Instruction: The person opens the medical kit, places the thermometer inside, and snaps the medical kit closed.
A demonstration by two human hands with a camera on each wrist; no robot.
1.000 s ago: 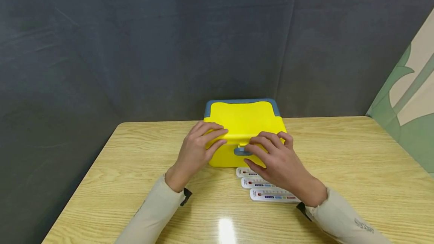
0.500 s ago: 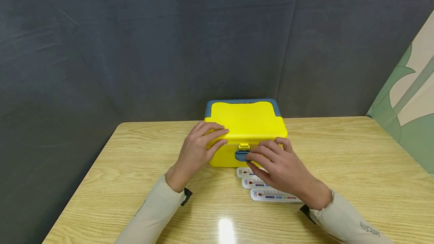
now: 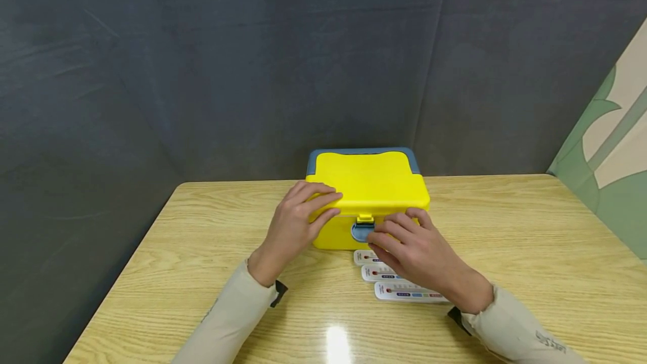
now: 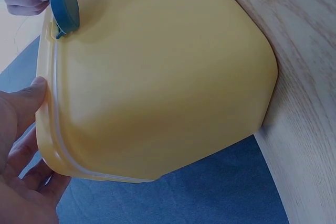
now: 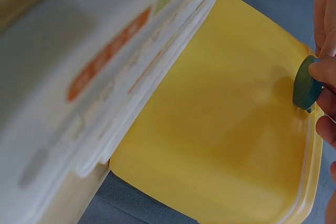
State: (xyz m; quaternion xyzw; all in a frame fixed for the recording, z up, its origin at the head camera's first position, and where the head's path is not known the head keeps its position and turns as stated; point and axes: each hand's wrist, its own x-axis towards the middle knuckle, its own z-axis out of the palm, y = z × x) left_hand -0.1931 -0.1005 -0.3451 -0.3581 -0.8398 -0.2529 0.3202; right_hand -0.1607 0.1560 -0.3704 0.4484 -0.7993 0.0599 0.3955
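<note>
A yellow storage box (image 3: 369, 176) with a blue handle (image 3: 361, 151) stands at the back of the table, its lid down. My left hand (image 3: 290, 221) holds the lid's front left corner. In the left wrist view its thumb lies on the lid rim, with the other fingers over the top. My right hand (image 3: 422, 246) pinches the blue latch (image 3: 360, 232) at the front middle, thumb and fingers on its free edge. The latch (image 5: 304, 85) tilts out from the box wall in the right wrist view. Three white thermometers (image 3: 404, 291) lie below the right hand, partly hidden by it.
The wooden table (image 3: 202, 274) extends to both sides of the box. Behind it hangs a dark cloth (image 3: 283, 60). A green and beige patterned surface (image 3: 611, 162) borders the right side.
The latch has swung downward, baring the yellow catch above it. My right hand has lowered slightly with the latch, while the left hand stays on the lid corner.
</note>
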